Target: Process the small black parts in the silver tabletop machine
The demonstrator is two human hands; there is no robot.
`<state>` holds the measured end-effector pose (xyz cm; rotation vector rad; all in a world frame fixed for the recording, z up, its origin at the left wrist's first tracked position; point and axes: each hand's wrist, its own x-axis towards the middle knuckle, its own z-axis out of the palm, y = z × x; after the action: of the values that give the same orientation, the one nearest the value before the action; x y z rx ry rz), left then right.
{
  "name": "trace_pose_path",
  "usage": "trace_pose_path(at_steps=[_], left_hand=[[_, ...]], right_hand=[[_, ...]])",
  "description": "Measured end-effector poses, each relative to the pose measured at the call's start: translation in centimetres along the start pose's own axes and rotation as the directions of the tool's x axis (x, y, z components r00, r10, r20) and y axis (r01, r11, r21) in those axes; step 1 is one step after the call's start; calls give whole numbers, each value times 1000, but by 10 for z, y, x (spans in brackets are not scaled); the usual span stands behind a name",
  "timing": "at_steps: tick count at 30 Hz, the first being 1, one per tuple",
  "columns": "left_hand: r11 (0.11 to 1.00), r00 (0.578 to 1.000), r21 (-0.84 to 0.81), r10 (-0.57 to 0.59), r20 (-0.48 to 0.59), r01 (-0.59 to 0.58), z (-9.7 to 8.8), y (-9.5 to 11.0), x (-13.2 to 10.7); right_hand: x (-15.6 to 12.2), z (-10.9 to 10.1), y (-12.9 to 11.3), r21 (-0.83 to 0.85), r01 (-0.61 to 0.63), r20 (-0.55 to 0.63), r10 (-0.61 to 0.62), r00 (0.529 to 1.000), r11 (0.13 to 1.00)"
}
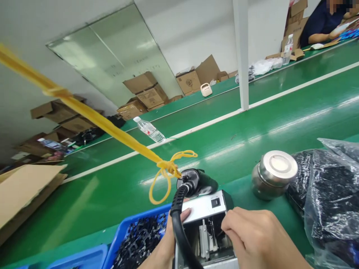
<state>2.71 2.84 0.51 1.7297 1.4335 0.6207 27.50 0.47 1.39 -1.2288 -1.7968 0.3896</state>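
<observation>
Green bench along white wall, cartons behind; blue bin of black clips; left hand and right hand both clasp the small machine at bench's near edge.

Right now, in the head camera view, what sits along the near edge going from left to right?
Cardboard sheet → blue bin of black parts → left hand → grey machine → right hand → metal jar → plastic bag of black parts.
</observation>
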Motion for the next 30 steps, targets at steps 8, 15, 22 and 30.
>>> trace_pose_path(at_steps=[8,15,22,30], left_hand=[[997,994,-48,65,91,-61,-4,1,-3],[991,981,-67,126,149,-117,-8,4,6],[979,958,34,188,216,-200,-13,-5,3],[976,951,56,189,242,-209,-15,-13,3]], right_hand=[[-3,11,1,41,-50,116,45,992,998],[-2,-1,-4,-111,100,-5,-101,995,989],[1,-17,-1,-16,2,108,0,994,1000],[3,-3,-1,37,-1,25,1,1000,999]])
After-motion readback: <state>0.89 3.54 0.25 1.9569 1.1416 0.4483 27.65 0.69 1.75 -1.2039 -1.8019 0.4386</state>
